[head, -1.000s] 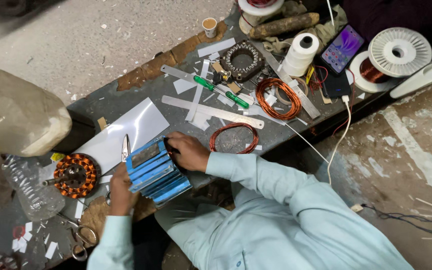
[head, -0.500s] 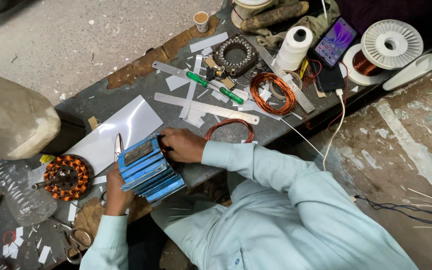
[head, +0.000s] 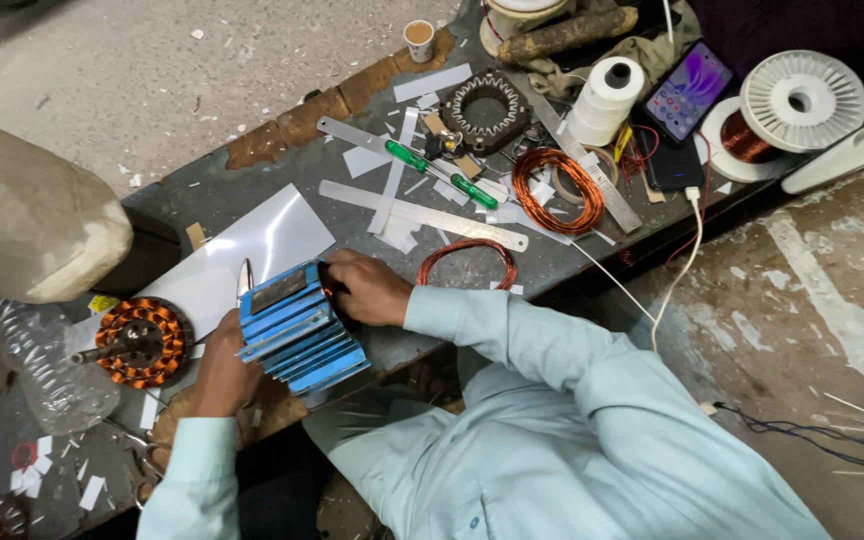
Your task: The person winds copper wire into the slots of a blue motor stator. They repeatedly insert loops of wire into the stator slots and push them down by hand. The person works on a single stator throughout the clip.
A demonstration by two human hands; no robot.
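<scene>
We are finding bare surface (head: 202, 190) only along the far left edge. A wound stator (head: 142, 342) is crowding the blue motor housing (head: 297, 325) on one side, a copper coil (head: 467, 262) on the other, while metal strips (head: 422, 213) are blocking the middle.

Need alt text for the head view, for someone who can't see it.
Seen from above, a person's left hand and right hand grip a blue finned motor housing at a cluttered workbench. A copper-wound stator lies to its left, copper wire coils and screwdrivers beyond.
</scene>
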